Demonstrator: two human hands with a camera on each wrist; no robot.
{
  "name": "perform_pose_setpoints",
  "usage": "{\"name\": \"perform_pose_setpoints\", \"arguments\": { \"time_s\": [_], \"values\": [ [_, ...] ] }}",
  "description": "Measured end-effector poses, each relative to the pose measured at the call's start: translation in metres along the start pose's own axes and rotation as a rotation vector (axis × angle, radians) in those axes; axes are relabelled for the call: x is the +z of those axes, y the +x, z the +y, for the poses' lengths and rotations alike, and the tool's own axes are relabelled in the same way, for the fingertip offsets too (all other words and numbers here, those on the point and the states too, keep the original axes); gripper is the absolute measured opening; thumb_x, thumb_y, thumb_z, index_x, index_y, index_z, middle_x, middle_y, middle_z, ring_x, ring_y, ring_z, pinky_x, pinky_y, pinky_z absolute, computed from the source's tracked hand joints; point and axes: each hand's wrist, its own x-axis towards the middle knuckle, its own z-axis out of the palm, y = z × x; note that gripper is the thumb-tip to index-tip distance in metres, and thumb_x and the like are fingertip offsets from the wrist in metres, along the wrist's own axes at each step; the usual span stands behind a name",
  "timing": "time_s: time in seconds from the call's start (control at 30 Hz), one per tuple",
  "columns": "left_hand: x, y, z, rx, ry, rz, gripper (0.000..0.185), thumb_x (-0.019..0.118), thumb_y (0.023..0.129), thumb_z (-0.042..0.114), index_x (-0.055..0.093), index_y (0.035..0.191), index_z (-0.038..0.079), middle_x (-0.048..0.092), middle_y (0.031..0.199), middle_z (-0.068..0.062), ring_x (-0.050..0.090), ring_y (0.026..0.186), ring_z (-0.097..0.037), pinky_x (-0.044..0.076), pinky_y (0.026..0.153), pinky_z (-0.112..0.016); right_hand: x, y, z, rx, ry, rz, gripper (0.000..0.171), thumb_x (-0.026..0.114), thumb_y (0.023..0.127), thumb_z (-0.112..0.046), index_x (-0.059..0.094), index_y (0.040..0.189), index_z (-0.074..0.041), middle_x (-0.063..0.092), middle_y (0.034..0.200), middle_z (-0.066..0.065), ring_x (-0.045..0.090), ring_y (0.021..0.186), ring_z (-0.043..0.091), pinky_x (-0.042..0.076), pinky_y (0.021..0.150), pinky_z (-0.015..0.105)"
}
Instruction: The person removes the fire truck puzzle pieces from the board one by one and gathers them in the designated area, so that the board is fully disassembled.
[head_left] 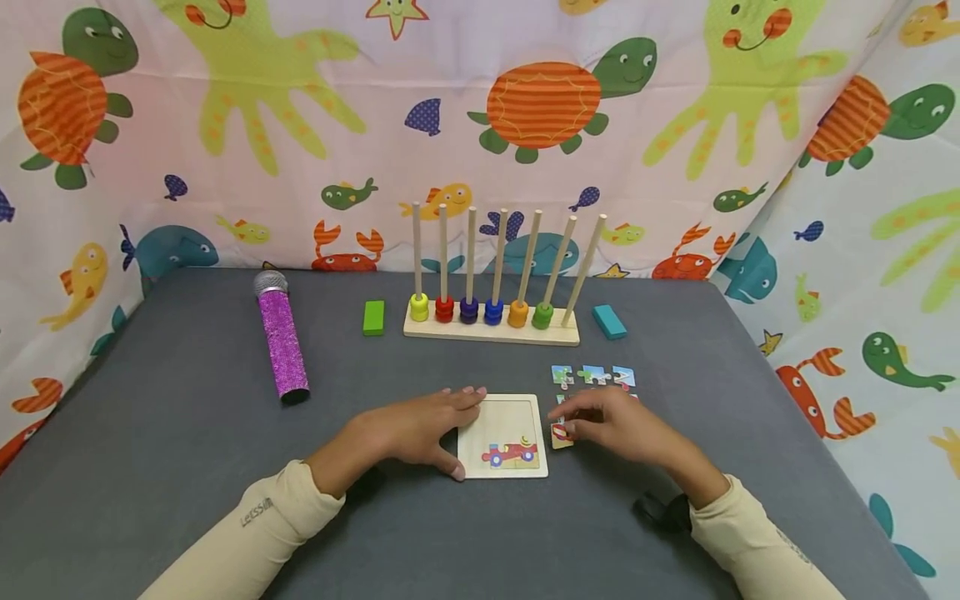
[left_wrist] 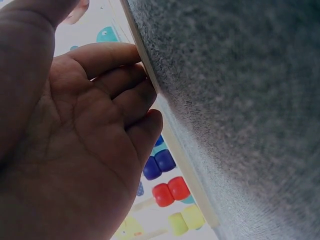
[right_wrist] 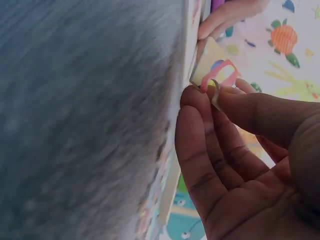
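A square wooden puzzle tray (head_left: 487,417) lies on the table with joined pieces showing a red vehicle (head_left: 512,453) in its lower right. My left hand (head_left: 431,427) rests at the tray's left side, fingers stretched to its top left corner and thumb at the lower left one. Right of the tray, my right hand (head_left: 618,423) pinches a puzzle piece (head_left: 561,437) between thumb and fingers. In the right wrist view that puzzle piece (right_wrist: 212,62) is tilted up and shows part of a blue and red picture. More loose puzzle pieces (head_left: 593,375) lie behind the right hand, some partly hidden by it.
Farther back stands a wooden bead rack (head_left: 491,331) with tall pegs and coloured beads. A green block (head_left: 373,318) and a blue block (head_left: 609,322) flank it. A glittery purple microphone (head_left: 283,342) lies at the left. Behind the grey table (head_left: 187,400) hangs a printed cloth (head_left: 450,108).
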Motion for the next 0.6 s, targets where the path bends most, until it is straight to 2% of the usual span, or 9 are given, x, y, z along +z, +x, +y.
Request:
{"name": "perform_pose_setpoints", "arguments": {
  "time_s": [0.13, 0.2, 0.3, 0.47, 0.6],
  "values": [
    [-0.001, -0.004, -0.002, 0.004, -0.007, 0.001, 0.093, 0.076, 0.082, 0.045, 0.027, 0.154, 0.009, 0.011, 0.162, -0.002, 0.008, 0.147, -0.019, 0.010, 0.116, -0.040, -0.002, 0.001, 0.009, -0.030, 0.008, 0.000, 0.022, 0.065, 0.090, 0.002, 0.073, 0.109, -0.003, 0.070, 0.102, 0.002, 0.061, 0.081, 0.011, 0.053, 0.068, 0.026],
    [-0.001, -0.004, -0.001, 0.005, -0.013, -0.002, 0.093, 0.076, 0.082, 0.045, 0.027, 0.154, 0.009, 0.011, 0.162, -0.002, 0.008, 0.147, -0.019, 0.010, 0.116, -0.040, -0.003, 0.000, 0.011, -0.037, 0.002, 0.002, 0.022, 0.066, 0.089, 0.003, 0.073, 0.109, -0.002, 0.070, 0.098, 0.002, 0.062, 0.078, 0.012, 0.053, 0.067, 0.027],
    [-0.003, -0.004, 0.000, -0.001, -0.014, -0.008, 0.093, 0.076, 0.082, 0.044, 0.027, 0.154, 0.010, 0.010, 0.162, -0.002, 0.008, 0.147, -0.019, 0.010, 0.116, -0.040, -0.006, -0.002, 0.012, -0.017, -0.021, 0.017, 0.021, 0.066, 0.089, 0.002, 0.072, 0.109, -0.001, 0.069, 0.091, 0.000, 0.060, 0.075, 0.011, 0.051, 0.066, 0.026],
    [-0.003, -0.005, 0.000, -0.003, -0.011, -0.012, 0.094, 0.076, 0.082, 0.044, 0.026, 0.154, 0.009, 0.011, 0.162, -0.003, 0.008, 0.147, -0.019, 0.011, 0.116, -0.040, -0.008, -0.004, 0.014, 0.054, -0.056, 0.027, 0.018, 0.067, 0.090, -0.001, 0.073, 0.106, -0.005, 0.068, 0.091, -0.002, 0.057, 0.077, 0.009, 0.050, 0.067, 0.025],
    [-0.003, -0.005, 0.000, 0.005, -0.013, -0.013, 0.094, 0.075, 0.083, 0.044, 0.026, 0.154, 0.008, 0.010, 0.162, -0.003, 0.008, 0.147, -0.019, 0.010, 0.116, -0.039, -0.008, -0.004, 0.016, 0.070, -0.083, 0.033, 0.018, 0.066, 0.088, 0.001, 0.073, 0.104, -0.005, 0.066, 0.086, -0.002, 0.056, 0.074, 0.009, 0.049, 0.064, 0.025]
  ]
}}
